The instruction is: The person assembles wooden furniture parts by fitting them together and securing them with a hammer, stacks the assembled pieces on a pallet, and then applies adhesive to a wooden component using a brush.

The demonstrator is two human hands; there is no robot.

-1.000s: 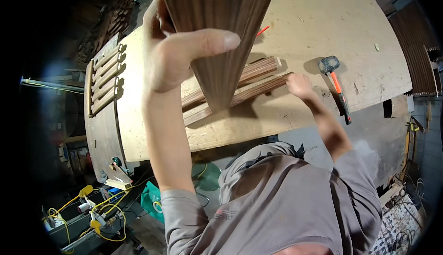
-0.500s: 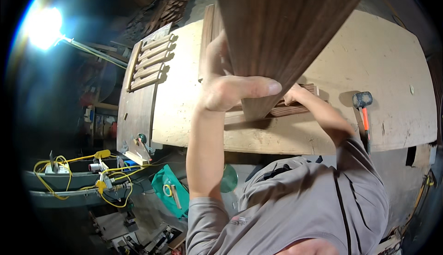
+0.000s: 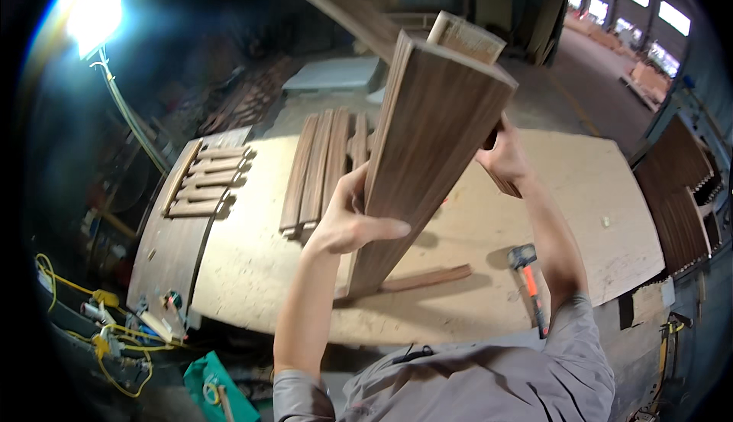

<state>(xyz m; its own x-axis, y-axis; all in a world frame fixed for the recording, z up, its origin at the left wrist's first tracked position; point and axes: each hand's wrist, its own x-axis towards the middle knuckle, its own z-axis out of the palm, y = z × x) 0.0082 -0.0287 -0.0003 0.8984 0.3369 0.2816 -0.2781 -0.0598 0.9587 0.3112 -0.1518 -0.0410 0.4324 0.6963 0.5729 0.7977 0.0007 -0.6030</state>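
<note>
A brown wood-grained assembly of boards (image 3: 439,132) stands tilted upright before me, its lower end at the worktable (image 3: 580,216). My left hand (image 3: 353,222) is closed round its left edge, thumb across the broad face. My right hand (image 3: 507,156) grips a dark wooden part on the far right side; most of its fingers are hidden behind the wood. A pale-edged block (image 3: 467,38) and a slanting board (image 3: 355,21) show beyond the top end. On the table by the lower end lies a loose wooden strip (image 3: 427,278).
Right of the assembly lies a mallet (image 3: 525,266) with a black head and orange handle. Several brown slats (image 3: 313,174) lie together at left. Short rails (image 3: 210,179) rest on a dark board farther left, near a bright lamp (image 3: 95,21). Brown panels (image 3: 679,185) stand at right.
The boards have swung upright and away from me, so their top end now shows. My right hand has risen from the table to the wood's far side. The view has tilted up.
</note>
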